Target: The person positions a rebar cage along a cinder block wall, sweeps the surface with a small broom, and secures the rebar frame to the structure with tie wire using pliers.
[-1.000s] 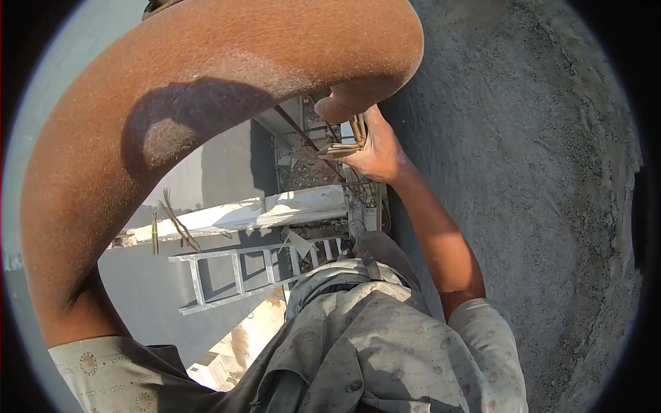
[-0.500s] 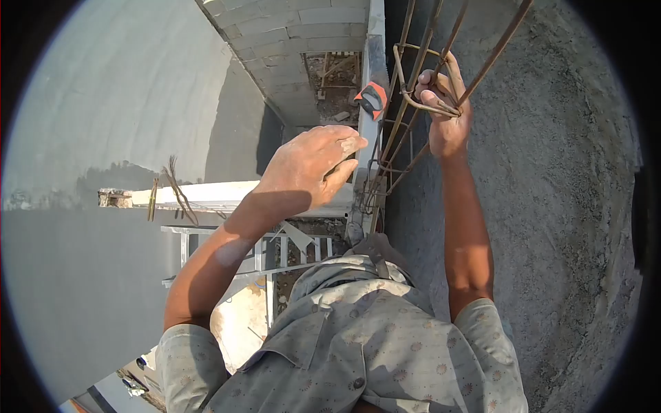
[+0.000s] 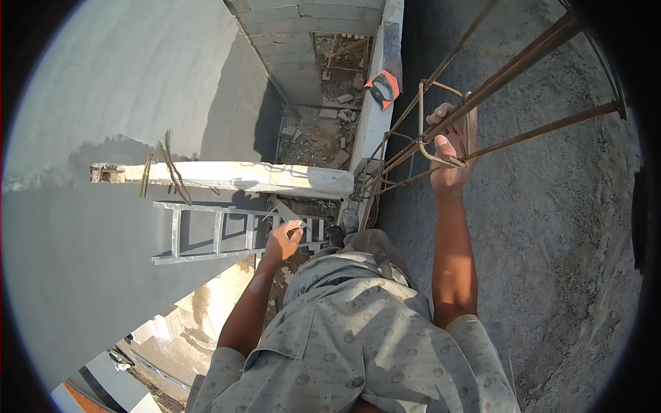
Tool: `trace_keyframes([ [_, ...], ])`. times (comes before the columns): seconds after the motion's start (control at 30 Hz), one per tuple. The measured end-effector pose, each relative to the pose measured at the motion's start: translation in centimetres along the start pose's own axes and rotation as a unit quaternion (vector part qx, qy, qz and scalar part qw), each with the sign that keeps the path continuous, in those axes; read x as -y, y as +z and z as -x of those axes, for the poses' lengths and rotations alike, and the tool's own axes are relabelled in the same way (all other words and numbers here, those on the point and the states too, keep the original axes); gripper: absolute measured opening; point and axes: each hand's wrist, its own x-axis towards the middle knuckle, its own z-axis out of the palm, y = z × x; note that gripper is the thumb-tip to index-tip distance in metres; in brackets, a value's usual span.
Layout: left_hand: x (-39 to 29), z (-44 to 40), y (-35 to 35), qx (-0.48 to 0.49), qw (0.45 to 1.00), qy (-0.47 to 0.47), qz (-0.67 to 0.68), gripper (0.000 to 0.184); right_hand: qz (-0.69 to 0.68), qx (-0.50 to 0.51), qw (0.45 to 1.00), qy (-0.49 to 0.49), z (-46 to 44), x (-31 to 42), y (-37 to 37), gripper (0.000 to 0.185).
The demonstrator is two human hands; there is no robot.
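Note:
My right hand is at a tall cage of rusty rebar, its fingers curled round one side of a bent steel stirrup that encircles the bars. The thumb lies against the stirrup's lower part, and bars partly hide the palm. My left hand is low by my waist, above the metal ladder. Its thumb and fingers are bent but apart, with nothing visible between them. A flat grey triangular piece lies just beyond its fingertips.
A handsaw with an orange and black handle rests on the narrow wall top. A pale beam runs left, with bundles of tie wire on it. Rubble lies far below. A rough grey wall stands to the right.
My left hand has dropped from near the wall top to beside the ladder. My right hand stays at the stirrup, which appears lower in view as the camera shifts.

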Motion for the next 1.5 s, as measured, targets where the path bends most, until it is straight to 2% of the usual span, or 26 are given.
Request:
trace_keyframes([
  [0.07, 0.2, -0.2, 0.8, 0.007, 0.998, 0.055, -0.04, 0.03, -0.005, 0.011, 1.0, -0.004, 0.2, 1.3, 0.6, 0.077],
  [0.1, -0.5, -0.7, 1.0, 0.015, 0.996, 0.054, -0.068, 0.031, 0.0, -0.005, 1.0, -0.012, 0.5, 1.1, 0.8, 0.08],
  [0.2, -2.3, -2.4, 2.2, 0.042, 0.998, 0.04, 0.022, 0.031, 0.004, -0.012, 1.0, -0.003, 1.6, 1.2, 1.4, 0.082],
  [0.23, -3.1, -2.9, 2.5, 0.029, 0.996, 0.088, -0.006, 0.031, 0.014, -0.007, 1.0, 0.014, 1.8, 1.0, 1.9, 0.082],
  [0.27, -4.1, -3.7, 2.6, 0.036, 0.995, 0.093, -0.027, 0.03, 0.019, -0.003, 1.0, 0.011, 2.1, 0.9, 2.2, 0.083],
  [0.33, -6.7, -6.0, 2.3, 0.086, 0.995, 0.058, -0.001, 0.036, 0.031, 0.008, 0.999, -0.012, 1.8, 0.5, 2.9, 0.084],
  [0.4, -11.0, -7.8, 1.4, 0.086, 0.995, 0.044, -0.027, 0.05, 0.018, 0.012, 1.0, -0.014, 1.3, 0.5, 3.5, 0.086],
  [0.47, -14.4, -9.6, 1.1, 0.055, 0.987, 0.148, -0.023, 0.061, 0.022, 0.013, 1.0, -0.006, 1.4, 0.6, 4.1, 0.087],
  [0.53, -17.2, -10.8, 1.2, 0.052, 0.966, 0.249, -0.045, 0.065, 0.023, 0.016, 1.0, -0.004, 1.7, 0.6, 4.4, 0.086],
  [0.63, -19.8, -11.0, 1.4, 0.165, 0.964, 0.178, -0.11, 0.044, -0.005, 0.017, 1.0, 0.017, 1.2, 1.2, 4.3, 0.085],
  [0.73, -18.3, -11.1, 2.0, 0.129, 0.957, 0.254, -0.047, 0.029, -0.013, -0.014, 1.0, -0.008, 1.2, 1.0, 4.0, 0.085],
  [0.83, -18.4, -10.9, 3.0, 0.172, 0.966, 0.174, -0.084, 0.025, 0.031, -0.005, 0.999, -0.004, 2.0, -0.1, 2.5, 0.082],
  [0.93, -17.9, -11.3, 4.9, 0.1, 0.967, 0.212, -0.097, 0.024, 0.073, 0.006, 0.997, -0.006, 1.0, -0.5, 1.7, 0.08],
  [1.13, -16.5, -13.0, 5.5, 0.123, 0.973, 0.173, -0.086, 0.027, 0.068, -0.004, 0.998, 0.003, -0.1, -1.5, 1.8, 0.075],
  [1.3, -12.0, -13.6, 5.3, 0.145, 0.973, 0.129, -0.125, 0.032, 0.047, -0.019, 0.998, 0.025, 0.3, -1.3, 1.9, 0.075],
  [1.4, -7.3, -12.7, 5.0, 0.133, 0.977, 0.105, -0.128, 0.033, 0.031, -0.016, 0.999, -0.01, 0.4, -2.0, 1.5, 0.071],
  [1.47, -5.5, -11.5, 3.9, 0.162, 0.966, 0.101, -0.172, 0.032, 0.043, 0.003, 0.999, -0.031, 0.4, -2.3, 1.0, 0.067],
  [1.5, -2.6, -10.9, 3.9, 0.152, 0.975, 0.084, -0.137, 0.031, 0.043, -0.001, 0.999, -0.027, 0.5, -2.4, 1.0, 0.067],
])
